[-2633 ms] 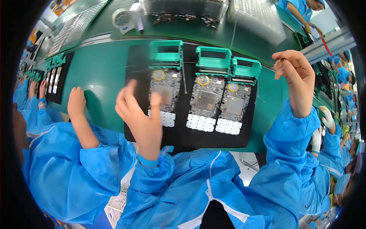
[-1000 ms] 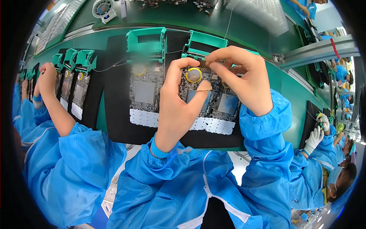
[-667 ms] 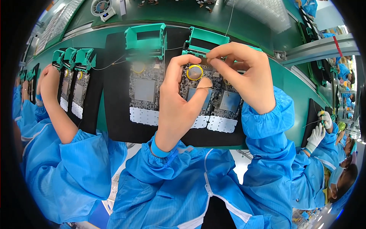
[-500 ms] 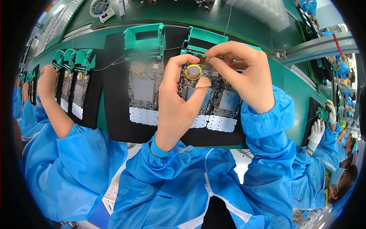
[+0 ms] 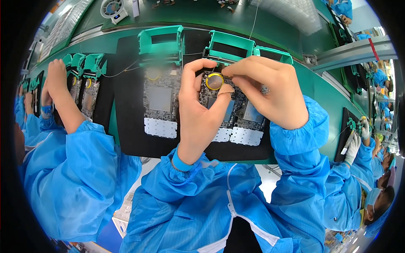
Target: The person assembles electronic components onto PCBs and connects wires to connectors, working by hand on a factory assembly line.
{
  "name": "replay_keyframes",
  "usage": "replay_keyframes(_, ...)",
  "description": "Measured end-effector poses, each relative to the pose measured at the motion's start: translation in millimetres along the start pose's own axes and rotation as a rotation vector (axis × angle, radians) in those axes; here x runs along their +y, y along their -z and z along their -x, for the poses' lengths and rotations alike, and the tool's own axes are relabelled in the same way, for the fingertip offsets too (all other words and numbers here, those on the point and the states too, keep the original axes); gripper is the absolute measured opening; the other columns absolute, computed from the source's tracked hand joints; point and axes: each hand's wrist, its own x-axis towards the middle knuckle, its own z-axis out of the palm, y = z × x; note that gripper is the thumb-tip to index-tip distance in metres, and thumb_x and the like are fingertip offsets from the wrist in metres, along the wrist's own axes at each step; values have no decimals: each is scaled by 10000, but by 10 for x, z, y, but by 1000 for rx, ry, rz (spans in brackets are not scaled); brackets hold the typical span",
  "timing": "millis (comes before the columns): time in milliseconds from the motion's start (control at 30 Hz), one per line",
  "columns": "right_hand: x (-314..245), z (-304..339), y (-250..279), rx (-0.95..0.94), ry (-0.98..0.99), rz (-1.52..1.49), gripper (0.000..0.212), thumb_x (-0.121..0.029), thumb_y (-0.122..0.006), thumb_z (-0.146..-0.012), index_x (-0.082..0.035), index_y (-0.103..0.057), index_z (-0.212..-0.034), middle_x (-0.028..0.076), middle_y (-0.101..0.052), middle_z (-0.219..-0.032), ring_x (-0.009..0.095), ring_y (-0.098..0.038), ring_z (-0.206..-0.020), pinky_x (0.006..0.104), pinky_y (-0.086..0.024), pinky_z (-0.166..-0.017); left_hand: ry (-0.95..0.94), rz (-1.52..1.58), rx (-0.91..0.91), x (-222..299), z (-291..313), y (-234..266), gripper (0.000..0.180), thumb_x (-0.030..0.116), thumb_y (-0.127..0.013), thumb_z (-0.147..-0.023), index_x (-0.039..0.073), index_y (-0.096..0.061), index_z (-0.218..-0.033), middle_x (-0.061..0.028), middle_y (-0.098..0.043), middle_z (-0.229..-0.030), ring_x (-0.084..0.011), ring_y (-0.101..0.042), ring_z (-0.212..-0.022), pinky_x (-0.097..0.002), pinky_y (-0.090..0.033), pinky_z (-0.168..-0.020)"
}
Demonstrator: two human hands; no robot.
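My left hand (image 5: pixel 198 111) curls around the middle circuit board (image 5: pixel 228 119). Its index fingertip is at the board's upper end, and the thumb, with a tan covering on its tip, lies beside a round yellow-rimmed coin cell (image 5: pixel 214 81). My right hand (image 5: pixel 270 90) comes in from the right, thumb and index finger pinched just right of the coin cell; what sits between them is too small to make out. A green plastic frame (image 5: pixel 231 44) adjoins the board's upper end. Partly under my right hand lies another circuit board (image 5: pixel 253 114).
The boards lie on a black mat (image 5: pixel 130 97). To the left is another board (image 5: pixel 160 99) with its own green frame (image 5: pixel 161 39); a third green frame (image 5: pixel 276 55) stands right. A small fan (image 5: pixel 113 9) is at the back. Co-workers' hands (image 5: pixel 55 82) and gloved hands (image 5: pixel 353 147) flank me.
My right hand has shifted slightly left and down toward the coin cell, uncovering the right green frame. My left hand stays nearly in place. The left co-worker's hand has moved up and right.
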Motion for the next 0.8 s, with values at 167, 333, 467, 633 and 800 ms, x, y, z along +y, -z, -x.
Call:
replay_keyframes(167,-24,26,-36,54,52,78,230,75,-602,-747,-33,-655,-943,109,-640,-848,220,-628,-720,285,-510,-601,45,97,88,17,-12,-58,299,-26,-570,-814,16,-423,-1071,-48,-558,-836,-62,-521,-756,-196,-426,-661)
replay_keyframes(333,-27,0,-43,63,22,37,241,92,-591,-736,-27,-653,-937,115,-643,-855,238,-632,-742,296,-517,-625,126,177,105,18,-49,-77,244,-34,-573,-807,30,-426,-990,-24,-538,-809,-33,-483,-715,-179,-398,-616)
replay_keyframes(467,-23,0,-16,60,-14,33,238,97,-577,-739,-21,-651,-932,119,-646,-865,250,-636,-753,300,-517,-639,31,92,47,-24,-78,-50,239,-40,-579,-784,35,-433,-957,-4,-503,-781,-29,-457,-695,-183,-389,-606)
replay_keyframes(633,-75,-15,28,42,-63,-24,291,115,-537,-745,-22,-641,-980,127,-648,-879,262,-642,-786,315,-512,-670,-5,-2,56,13,-71,-29,249,-24,-593,-764,35,-433,-945,4,-464,-746,-46,-451,-684,-199,-394,-611)
replay_keyframes(800,136,-553,599,90,-235,30,244,-29,-525,-833,-58,-639,-1046,28,-659,-884,106,-594,-767,224,-465,-585,130,-214,82,157,-125,12,322,70,-628,-807,3,-433,-1054,-125,-533,-923,-169,-551,-779,-289,-467,-640)
